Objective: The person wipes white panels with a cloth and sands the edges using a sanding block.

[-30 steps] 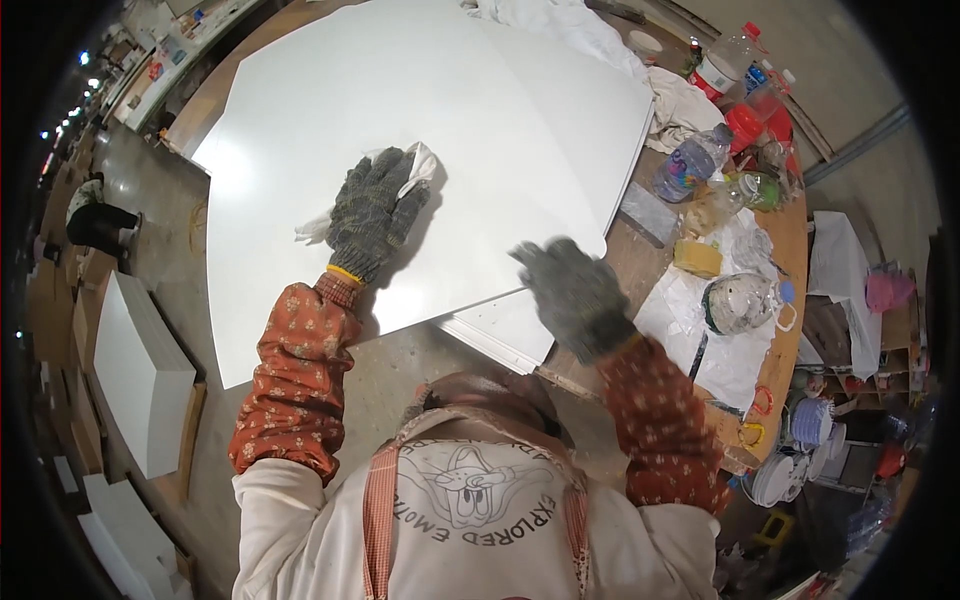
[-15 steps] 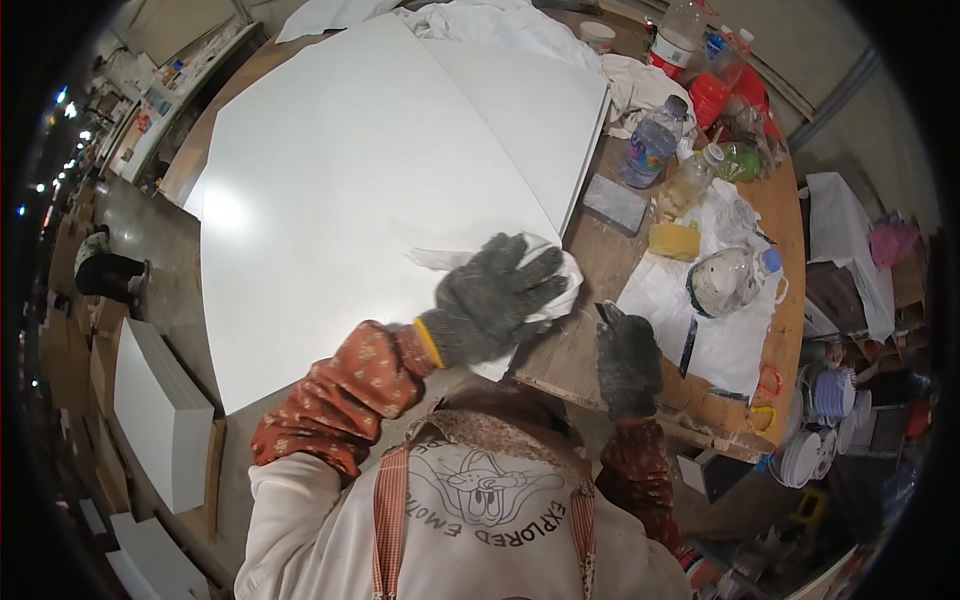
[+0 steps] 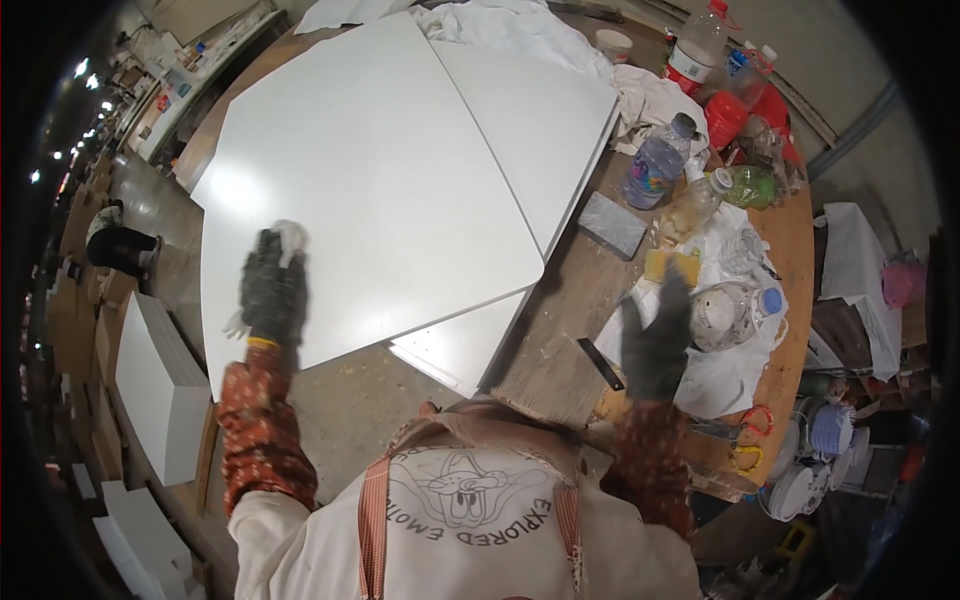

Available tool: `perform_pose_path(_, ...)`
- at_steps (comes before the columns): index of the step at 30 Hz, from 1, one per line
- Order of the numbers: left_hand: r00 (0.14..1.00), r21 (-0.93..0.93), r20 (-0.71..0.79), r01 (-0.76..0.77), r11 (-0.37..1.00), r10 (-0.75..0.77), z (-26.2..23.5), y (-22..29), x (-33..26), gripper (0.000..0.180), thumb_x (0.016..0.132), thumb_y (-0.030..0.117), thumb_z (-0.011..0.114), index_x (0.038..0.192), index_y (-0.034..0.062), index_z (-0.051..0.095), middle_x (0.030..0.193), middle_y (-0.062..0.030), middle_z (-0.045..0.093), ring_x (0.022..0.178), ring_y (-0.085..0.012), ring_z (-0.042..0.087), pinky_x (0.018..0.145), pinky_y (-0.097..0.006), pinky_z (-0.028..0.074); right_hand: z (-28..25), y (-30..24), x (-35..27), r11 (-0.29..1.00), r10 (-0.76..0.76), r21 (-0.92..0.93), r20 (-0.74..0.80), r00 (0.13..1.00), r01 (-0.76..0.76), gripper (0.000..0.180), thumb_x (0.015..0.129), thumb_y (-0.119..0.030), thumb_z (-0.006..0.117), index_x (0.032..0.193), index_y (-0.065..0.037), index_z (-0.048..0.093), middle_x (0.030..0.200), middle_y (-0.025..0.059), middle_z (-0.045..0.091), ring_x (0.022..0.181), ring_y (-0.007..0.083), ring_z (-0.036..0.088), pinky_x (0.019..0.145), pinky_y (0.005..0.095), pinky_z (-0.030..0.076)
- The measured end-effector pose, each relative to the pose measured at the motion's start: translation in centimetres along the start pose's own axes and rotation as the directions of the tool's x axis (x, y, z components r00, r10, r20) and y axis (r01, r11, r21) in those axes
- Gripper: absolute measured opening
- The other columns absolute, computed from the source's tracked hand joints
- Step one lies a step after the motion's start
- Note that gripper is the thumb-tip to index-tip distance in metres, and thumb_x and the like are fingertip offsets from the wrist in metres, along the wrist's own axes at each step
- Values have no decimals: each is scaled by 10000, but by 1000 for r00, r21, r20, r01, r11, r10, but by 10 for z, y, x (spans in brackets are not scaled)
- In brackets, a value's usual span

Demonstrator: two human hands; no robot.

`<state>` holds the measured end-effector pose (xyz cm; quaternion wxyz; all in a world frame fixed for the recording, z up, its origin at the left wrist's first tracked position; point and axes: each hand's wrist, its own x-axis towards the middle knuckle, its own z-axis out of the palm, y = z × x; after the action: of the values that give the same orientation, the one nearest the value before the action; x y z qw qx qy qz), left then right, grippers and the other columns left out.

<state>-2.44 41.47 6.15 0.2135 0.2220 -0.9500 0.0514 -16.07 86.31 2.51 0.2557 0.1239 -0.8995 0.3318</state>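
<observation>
My left hand (image 3: 275, 290), in a dark grey work glove, presses on the left part of a large white panel (image 3: 380, 200). Beneath its fingers is a white cloth (image 3: 291, 238), which shows at the fingertips and beside the wrist. That panel overlaps another white panel (image 3: 530, 120). My gloved right hand (image 3: 655, 345), slightly blurred, hovers over the table's right side with thumb and fingers apart. Its fingertips reach a yellow sponge (image 3: 672, 266) and hide part of it. A thin black blade-like strip (image 3: 600, 363) lies to its left on the wooden table (image 3: 540, 365).
Beyond the right hand are a grey block (image 3: 612, 225), a blue-capped bottle on its side (image 3: 725, 312), a dark-capped bottle (image 3: 660, 160) and several others. White rags (image 3: 510, 35) lie at the back. Stacked white panels (image 3: 160, 390) stand at left; a person (image 3: 122, 240) bends far left.
My left hand has swept the cloth leftward from the panel's right edge. My right hand has moved right and forward toward the sponge, leaving the black strip on the table.
</observation>
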Motion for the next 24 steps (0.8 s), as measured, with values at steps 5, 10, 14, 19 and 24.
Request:
perform_pose_path(5, 905, -168, 43, -411, 896, 423, -34, 98, -48, 633, 825, 254, 707, 1386, 58, 491, 1459, -198, 436, 1319, -369, 452, 1111, -488, 334, 42, 73, 105, 961, 278, 110, -377, 883, -256, 958, 780, -211, 791, 1510, -9, 204, 1417, 169, 447, 1303, 303, 447, 1101, 379, 348)
perform_pose_path(10, 968, -133, 30, -244, 961, 250, -40, 51, -84, 591, 829, 212, 708, 1373, 79, 519, 1454, -164, 458, 1300, -353, 473, 1093, -463, 366, 59, 94, 153, 919, 392, 135, -227, 892, -370, 1011, 681, -248, 843, 1476, -23, 261, 1374, 168, 464, 1228, 294, 491, 1043, 379, 396)
perform_pose_path(14, 989, -331, -88, 87, 940, -122, -33, -16, -100, 402, 868, 84, 625, 1268, 39, 611, 1328, -181, 566, 1181, -325, 562, 1025, -395, 446, 56, 99, 158, 876, 445, 271, -134, 885, -399, 902, 652, -224, 842, 1399, -23, 377, 1253, 160, 551, 1102, 293, 566, 968, 393, 448)
perform_pose_path(19, 944, -487, -200, 136, 863, -262, -20, 2, -101, 414, 891, 61, 626, 1298, 13, 578, 1342, -177, 562, 1210, -287, 557, 1028, -371, 442, 37, 52, 143, 969, 107, 247, -328, 939, -24, 771, 722, -277, 834, 1352, -19, 473, 1229, 189, 600, 1058, 329, 615, 891, 394, 511)
perform_pose_path(24, 947, -931, 59, 166, 324, -315, -29, 98, -74, 515, 943, 183, 623, 1405, 32, 452, 1334, -197, 548, 1191, -279, 559, 1008, -400, 476, 23, -54, 106, 803, -556, -286, -43, 830, 523, 495, 841, -244, 685, 1293, -81, 568, 1074, 161, 637, 1014, 340, 615, 861, 410, 511)
